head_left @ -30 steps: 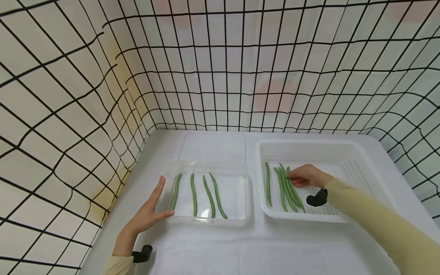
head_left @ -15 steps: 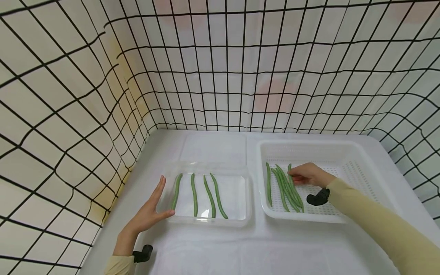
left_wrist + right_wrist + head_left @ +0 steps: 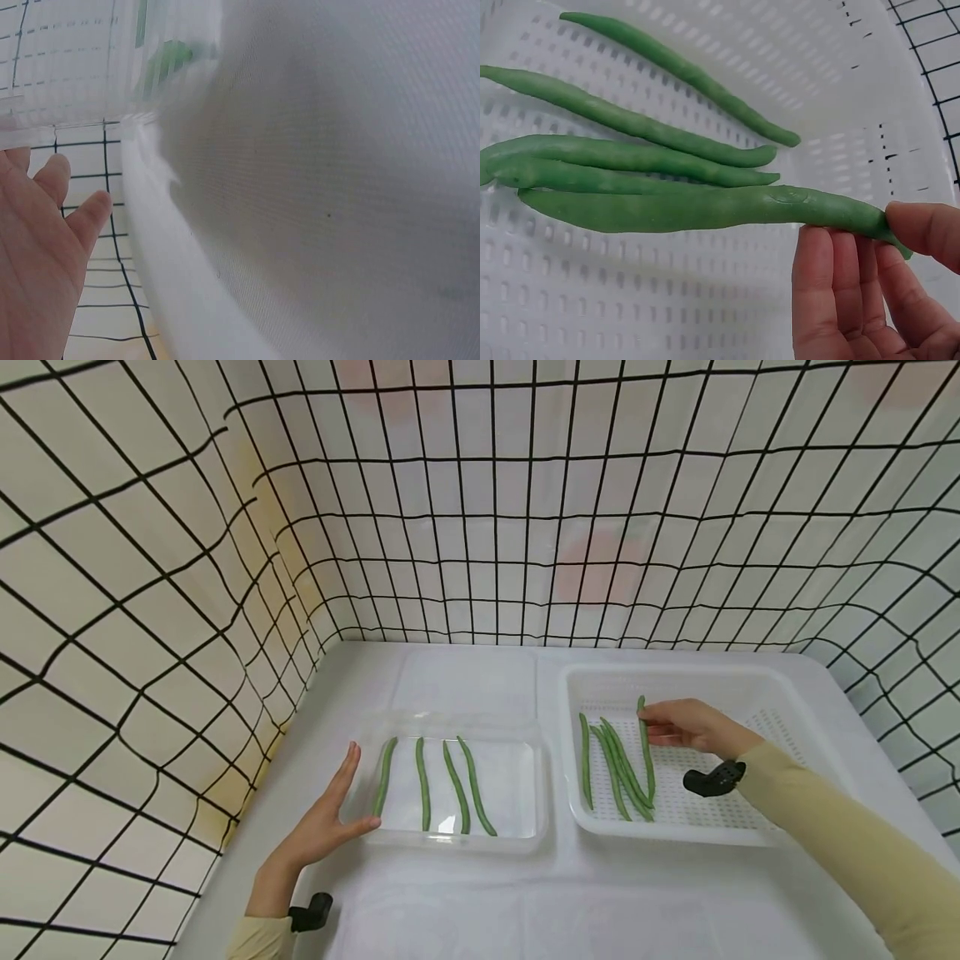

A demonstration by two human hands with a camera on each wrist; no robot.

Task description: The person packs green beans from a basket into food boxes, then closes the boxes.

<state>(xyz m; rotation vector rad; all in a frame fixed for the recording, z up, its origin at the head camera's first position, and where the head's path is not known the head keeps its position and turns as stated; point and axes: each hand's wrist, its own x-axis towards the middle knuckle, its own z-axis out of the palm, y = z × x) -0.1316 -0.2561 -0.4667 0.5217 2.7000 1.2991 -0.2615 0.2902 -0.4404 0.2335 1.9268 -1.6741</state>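
Note:
Between thumb and fingertips, my right hand (image 3: 697, 727) pinches one end of a green bean (image 3: 705, 208) over the white perforated basket (image 3: 667, 670). That bean stands apart from the bunch at its upper end, while its lower end overlaps the others. Several more green beans (image 3: 617, 768) lie in the left part of the basket. With thumb and fingers spread wide, my left hand (image 3: 321, 831) rests at the left side of the clear plastic container (image 3: 517, 843). Inside that container, several beans (image 3: 423, 785) lie lengthwise, spaced apart in a row.
Both containers stand side by side on a white-covered table (image 3: 525, 910), with a narrow gap between them. Black wire mesh (image 3: 480, 518) rises behind and along both sides. A dark device (image 3: 712, 778) is worn on the right wrist, another (image 3: 311, 912) on the left.
My right hand has drawn one bean away from the bunch, moving it up and slightly right. The remaining bunch shifted a little left. My left hand stays where it was.

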